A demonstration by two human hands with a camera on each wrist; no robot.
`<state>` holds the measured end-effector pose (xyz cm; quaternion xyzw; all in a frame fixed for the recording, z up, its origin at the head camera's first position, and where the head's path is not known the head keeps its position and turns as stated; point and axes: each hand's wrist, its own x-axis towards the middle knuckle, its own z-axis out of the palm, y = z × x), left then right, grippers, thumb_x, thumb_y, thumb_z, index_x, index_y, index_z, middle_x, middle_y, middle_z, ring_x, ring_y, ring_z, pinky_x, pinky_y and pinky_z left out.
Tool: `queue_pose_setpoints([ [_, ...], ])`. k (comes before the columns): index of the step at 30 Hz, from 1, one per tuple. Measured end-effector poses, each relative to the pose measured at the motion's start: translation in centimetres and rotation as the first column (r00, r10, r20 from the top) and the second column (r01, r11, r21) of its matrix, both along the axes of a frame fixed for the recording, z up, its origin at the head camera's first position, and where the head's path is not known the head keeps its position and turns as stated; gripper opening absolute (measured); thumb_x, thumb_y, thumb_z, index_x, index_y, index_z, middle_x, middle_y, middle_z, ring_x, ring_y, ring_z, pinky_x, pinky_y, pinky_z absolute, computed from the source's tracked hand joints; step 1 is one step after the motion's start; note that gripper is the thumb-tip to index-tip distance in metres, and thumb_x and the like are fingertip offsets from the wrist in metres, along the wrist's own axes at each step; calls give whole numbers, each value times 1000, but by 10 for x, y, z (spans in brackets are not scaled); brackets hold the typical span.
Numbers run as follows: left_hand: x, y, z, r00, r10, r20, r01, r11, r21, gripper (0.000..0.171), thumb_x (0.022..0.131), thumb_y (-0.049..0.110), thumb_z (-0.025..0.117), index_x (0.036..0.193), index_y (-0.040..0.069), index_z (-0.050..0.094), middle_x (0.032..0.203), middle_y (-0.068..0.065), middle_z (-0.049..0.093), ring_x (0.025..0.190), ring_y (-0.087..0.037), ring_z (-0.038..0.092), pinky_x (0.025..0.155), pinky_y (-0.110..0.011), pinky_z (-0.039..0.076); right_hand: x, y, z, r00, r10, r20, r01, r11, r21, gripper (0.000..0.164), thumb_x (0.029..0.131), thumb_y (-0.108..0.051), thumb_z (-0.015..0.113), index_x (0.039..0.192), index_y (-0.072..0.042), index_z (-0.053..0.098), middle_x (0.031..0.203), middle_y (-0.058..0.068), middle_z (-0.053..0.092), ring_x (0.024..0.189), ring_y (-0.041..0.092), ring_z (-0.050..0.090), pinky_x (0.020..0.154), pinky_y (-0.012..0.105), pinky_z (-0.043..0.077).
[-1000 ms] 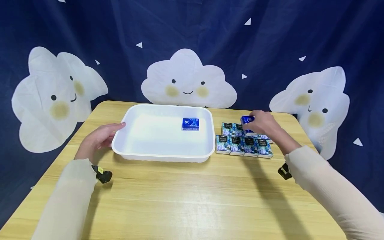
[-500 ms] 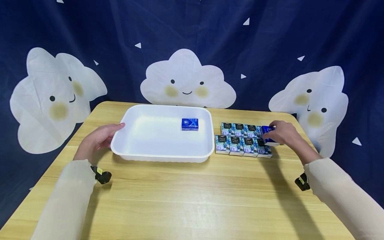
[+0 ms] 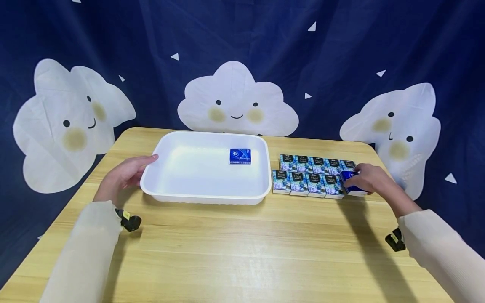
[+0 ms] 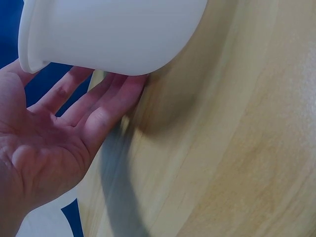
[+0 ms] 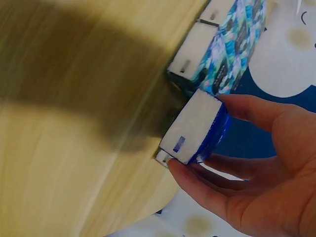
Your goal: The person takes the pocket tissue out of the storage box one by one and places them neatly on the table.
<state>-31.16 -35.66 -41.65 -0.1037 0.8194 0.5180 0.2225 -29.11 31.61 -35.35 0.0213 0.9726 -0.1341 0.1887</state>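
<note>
My right hand (image 3: pixel 365 179) pinches a blue pocket tissue pack (image 3: pixel 349 178) between thumb and fingers, at the right end of the front row of floral tissue packs (image 3: pixel 315 184). In the right wrist view, the pack's white side (image 5: pixel 193 123) faces the camera, close beside the floral row's end. My left hand (image 3: pixel 130 169) grips the left edge of a white tray (image 3: pixel 206 198), thumb at its rim. In the left wrist view, my left fingers (image 4: pixel 106 106) reach under the tray's side, their tips hidden. Another blue tissue pack (image 3: pixel 240 156) lies in the tray's right part.
The floral packs form two rows right of the tray, with the back row (image 3: pixel 318 164) reaching toward my right hand. Everything rests on a wooden table (image 3: pixel 227 240). A dark blue cloud-print curtain (image 3: pixel 322 54) hangs behind the table's far edge.
My right hand has carried the blue tissue pack rightward along the back row, then toward me to the front row's end. The back row's right end is now uncovered. My left hand stays put.
</note>
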Motion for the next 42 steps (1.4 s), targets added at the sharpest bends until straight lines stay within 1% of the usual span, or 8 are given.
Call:
queue_pose_setpoints([
  [2,1,0,1,1000,-3,-2,3,1000,-7,94,97,68,50,162,7,20,103,11,72,89,-4,70,79,-26,56,1,2,-2,1000,9,8,-9,1000,3,82,90,-39,69,137,21,39,131,43,47,73,29,64,64,42,57],
  [8,2,2,2,1000,-1,-3,1,1000,-13,99,93,72,54,162,8,21,113,6,71,92,-5,70,82,-27,56,1,8,-8,999,5,49,-5,1000,-5,88,91,-40,70,140,23,33,138,46,38,103,47,59,65,39,60],
  [10,1,2,2,1000,1,-3,-1,1000,-12,100,92,72,54,162,9,21,115,5,70,93,-5,70,83,-27,56,0,9,-10,998,-6,56,6,1000,-15,90,91,-41,71,139,24,32,138,46,37,106,48,57,65,38,60],
  [16,0,3,1,1000,4,-4,-4,1000,-11,100,92,72,54,162,9,22,110,8,72,92,-5,70,82,-27,56,0,9,-15,999,-13,51,14,1000,-27,91,90,-41,72,139,24,33,137,46,39,98,43,62,65,38,60],
  [20,0,4,1,1000,-3,-1,3,1000,7,95,96,68,53,162,8,20,103,11,73,90,-5,71,80,-27,57,-1,8,-17,998,-23,61,25,999,-39,91,90,-41,72,139,24,32,136,46,39,92,38,64,65,38,60],
  [26,-2,4,1,1000,3,16,-4,1000,12,91,98,64,51,162,7,19,98,15,71,87,-3,70,79,-25,56,-1,8,-20,997,-30,71,34,997,-64,92,91,-39,70,141,25,27,138,49,35,79,29,67,63,38,60],
  [38,-1,2,1,1000,0,5,0,1000,10,95,96,67,53,162,8,20,104,12,71,90,-4,70,81,-26,56,-1,8,-20,995,-25,101,32,997,-68,94,95,-37,67,143,28,20,141,53,25,74,27,70,67,37,61],
  [42,1,2,2,1000,2,-5,-2,1000,0,96,95,69,53,162,8,21,111,7,72,92,-5,70,81,-27,56,-2,8,-21,994,-18,104,24,998,-62,94,96,-37,66,143,28,19,143,52,25,74,26,71,68,37,61],
])
